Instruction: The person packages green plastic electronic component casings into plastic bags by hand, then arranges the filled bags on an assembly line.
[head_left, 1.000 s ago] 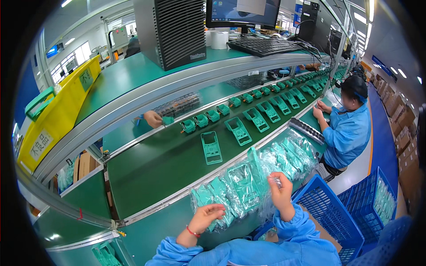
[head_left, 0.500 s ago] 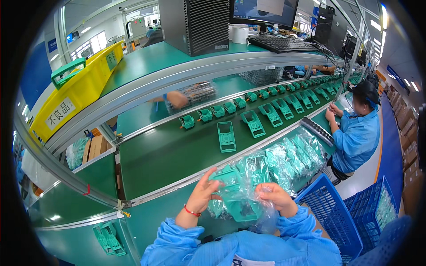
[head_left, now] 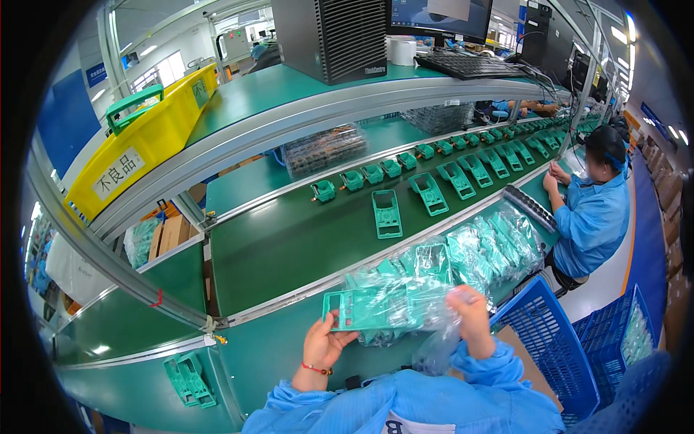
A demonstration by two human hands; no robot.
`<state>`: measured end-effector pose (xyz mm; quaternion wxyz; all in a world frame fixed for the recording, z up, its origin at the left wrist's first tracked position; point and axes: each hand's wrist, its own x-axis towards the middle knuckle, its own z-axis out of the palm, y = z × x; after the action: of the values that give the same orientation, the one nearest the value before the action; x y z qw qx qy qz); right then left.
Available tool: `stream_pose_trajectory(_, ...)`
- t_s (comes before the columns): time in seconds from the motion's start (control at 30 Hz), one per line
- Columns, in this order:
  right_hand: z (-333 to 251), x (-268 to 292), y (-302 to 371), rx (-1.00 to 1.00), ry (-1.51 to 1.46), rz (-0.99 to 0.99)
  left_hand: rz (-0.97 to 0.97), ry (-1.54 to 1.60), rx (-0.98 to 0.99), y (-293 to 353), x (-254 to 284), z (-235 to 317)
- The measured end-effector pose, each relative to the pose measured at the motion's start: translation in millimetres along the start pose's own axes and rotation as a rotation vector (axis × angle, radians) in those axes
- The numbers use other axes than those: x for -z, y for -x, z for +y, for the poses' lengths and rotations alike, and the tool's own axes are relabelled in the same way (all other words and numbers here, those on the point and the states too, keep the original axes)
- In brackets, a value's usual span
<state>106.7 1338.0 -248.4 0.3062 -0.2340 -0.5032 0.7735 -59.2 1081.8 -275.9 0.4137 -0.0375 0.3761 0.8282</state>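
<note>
My left hand (head_left: 329,346) grips the left end of a green plastic housing (head_left: 365,311), a flat frame with cut-outs, with the thumb on top. The housing lies almost level above the bench. My right hand (head_left: 471,318) is closed on a clear plastic bag (head_left: 437,336), which trails from the housing's right side; where bag and housing overlap is hard to make out. Just beyond my hands is a pile of bagged green housings (head_left: 491,249). Two loose green housings (head_left: 189,380) rest on the bench at the lower left.
Beyond the pile, a green conveyor (head_left: 289,249) carries rows of green housings and smaller green parts. A blue crate (head_left: 546,347) stands at my right. A co-worker (head_left: 593,202) sits farther right. Overhead runs a metal-edged shelf (head_left: 325,119) with a yellow bin (head_left: 137,155).
The housing has turned from steeply tilted to nearly level. My left fingers, spread before, now clasp its left end. My right hand has moved right with the bag. A hand across the conveyor has left view.
</note>
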Motion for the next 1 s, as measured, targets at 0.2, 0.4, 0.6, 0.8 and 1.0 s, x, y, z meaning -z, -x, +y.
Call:
stream_pose_trajectory(0.2, -63.5, -7.2, -7.1, 0.4, -0.207, 0.222, 0.14, 0.561, 0.227, 16.6, 46.0, -14.1)
stream_pose_trajectory(0.4, -70.0, -11.4, 13.4, 0.224, 0.642, -0.487, 0.169, 0.984, 0.412, 23.9, 39.2, -4.7)
stream_pose_trajectory(0.6, -16.6, -82.6, 25.8, -0.175, 0.337, -0.505, 0.129, 0.918, 0.478, 28.0, 48.8, -8.0)
stream_pose_trajectory(0.8, 15.0, -96.2, 21.6, -0.294, 0.044, -0.493, 0.0, -0.149, -0.086, 48.0, 39.6, -16.5)
stream_pose_trajectory(1.0, 31.3, -63.7, 12.2, -0.413, -0.22, -0.737, -0.142, -0.164, -0.251, 57.7, 53.3, 16.5)
